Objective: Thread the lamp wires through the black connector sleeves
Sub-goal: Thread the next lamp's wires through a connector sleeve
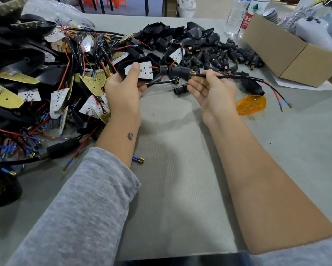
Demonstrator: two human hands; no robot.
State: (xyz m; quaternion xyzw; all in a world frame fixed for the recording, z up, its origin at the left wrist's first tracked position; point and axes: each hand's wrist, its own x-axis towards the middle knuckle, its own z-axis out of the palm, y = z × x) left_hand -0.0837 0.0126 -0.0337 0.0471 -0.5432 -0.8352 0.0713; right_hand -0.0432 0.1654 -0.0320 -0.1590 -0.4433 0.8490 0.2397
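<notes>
My left hand (125,89) grips a black lamp housing with a white LED board (144,71), thumb pressed on the board. A black connector sleeve (175,71) with a brass threaded tip sits on the lamp's cable right beside the housing. My right hand (212,89) pinches the black cable (238,77) just past the brass tip. The cable runs right and ends in red and black wires with blue terminals (283,104). A second sleeve (181,89) lies on the table below the held one.
A big tangle of LED lamps and wires (55,83) fills the left. Loose black sleeves (224,56) and housings (180,35) are heaped at the back. An orange lens (251,104), a cardboard box (295,54) and water bottles (238,14) stand at the right.
</notes>
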